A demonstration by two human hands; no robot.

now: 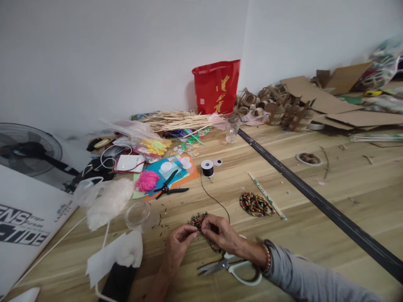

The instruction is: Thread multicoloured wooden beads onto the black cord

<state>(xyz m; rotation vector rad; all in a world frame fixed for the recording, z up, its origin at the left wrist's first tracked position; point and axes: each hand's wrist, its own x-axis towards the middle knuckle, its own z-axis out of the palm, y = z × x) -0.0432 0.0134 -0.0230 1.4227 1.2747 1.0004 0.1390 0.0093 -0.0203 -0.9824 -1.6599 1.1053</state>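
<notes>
A multicoloured bead string [197, 219] lies bunched at my fingertips, partly hidden, with more of it showing below my right wrist. My left hand [181, 243] is closed in a pinch beside the beads; what sits between thumb and forefinger is too small to make out. Curled over the bunch, my right hand [220, 233] pinches the bead string. Black cord [214, 199] trails from a spool [207, 167] down to the right hand. Under the right forearm lie scissors [228, 265] with pale handles, blades spread. A second coil of beads [256, 204] rests to the right.
Black-handled pliers [170, 186] and pink yarn [147, 181] lie on coloured sheets at left. A clear tub [137, 214] stands near the left hand. Behind are a glass [232, 129], a red bag [216, 87] and small woven baskets [275, 113]. A dark strip [299, 180] crosses the table.
</notes>
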